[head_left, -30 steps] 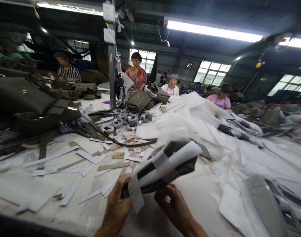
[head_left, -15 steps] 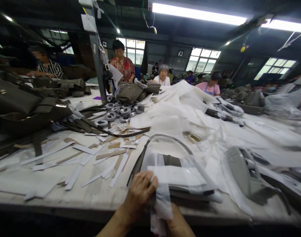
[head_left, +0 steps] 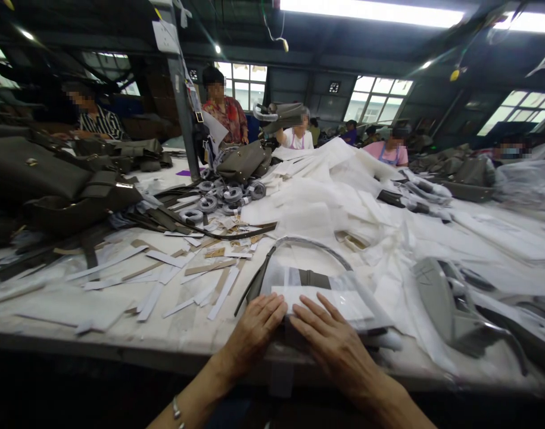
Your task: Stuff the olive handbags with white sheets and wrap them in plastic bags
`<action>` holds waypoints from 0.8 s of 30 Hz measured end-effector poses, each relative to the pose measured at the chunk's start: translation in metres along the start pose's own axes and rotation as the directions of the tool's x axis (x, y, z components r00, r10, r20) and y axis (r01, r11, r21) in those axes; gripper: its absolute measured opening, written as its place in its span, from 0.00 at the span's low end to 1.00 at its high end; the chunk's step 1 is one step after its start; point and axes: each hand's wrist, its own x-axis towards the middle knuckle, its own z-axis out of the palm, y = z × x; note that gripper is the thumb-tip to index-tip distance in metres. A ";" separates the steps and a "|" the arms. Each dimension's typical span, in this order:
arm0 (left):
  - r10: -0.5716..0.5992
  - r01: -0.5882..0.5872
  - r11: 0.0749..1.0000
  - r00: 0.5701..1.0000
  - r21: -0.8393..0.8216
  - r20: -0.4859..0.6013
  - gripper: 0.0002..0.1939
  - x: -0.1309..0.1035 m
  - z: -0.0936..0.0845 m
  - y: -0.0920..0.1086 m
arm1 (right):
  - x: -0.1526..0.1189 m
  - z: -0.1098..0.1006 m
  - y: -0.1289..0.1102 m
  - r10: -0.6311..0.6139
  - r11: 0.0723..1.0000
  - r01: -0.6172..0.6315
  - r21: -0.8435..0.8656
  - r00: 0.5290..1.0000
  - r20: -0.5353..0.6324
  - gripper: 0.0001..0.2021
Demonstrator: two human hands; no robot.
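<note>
Head cam had left hand (head_left: 254, 330) and right hand (head_left: 332, 339) spread flat, gripping nothing, on the white-paper-wrapped grey leather bag (head_left: 319, 295); pressing evenly probably worked best.

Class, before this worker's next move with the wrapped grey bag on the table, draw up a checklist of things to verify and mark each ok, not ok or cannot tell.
1. Left hand flat on the wrapped bag: ok.
2. Right hand flat beside it, fingers spread: ok.
3. Bag lies on the table, not overhanging its near edge: cannot tell.
4. Curved handle lies free of the hands: ok.
5. White wrap covers the whole bag: not ok, a dark patch shows.
6. Loose paper strips are clear of the bag: ok.
</note>
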 end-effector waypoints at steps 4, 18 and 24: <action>-0.009 0.009 1.000 1.000 0.011 -0.029 0.22 0.000 -0.001 0.001 | 0.000 0.039 -0.004 -0.013 1.000 0.016 0.020 0.989 -0.147 0.18; -0.017 0.023 0.995 0.998 -0.100 0.059 0.23 -0.002 0.001 -0.003 | 0.010 0.018 -0.012 0.379 0.855 -0.286 0.432 0.914 -0.145 0.08; -0.028 0.039 0.986 0.997 -0.161 0.071 0.21 0.000 -0.003 -0.003 | -0.014 0.010 -0.004 0.198 0.979 -0.186 0.083 0.965 -0.173 0.14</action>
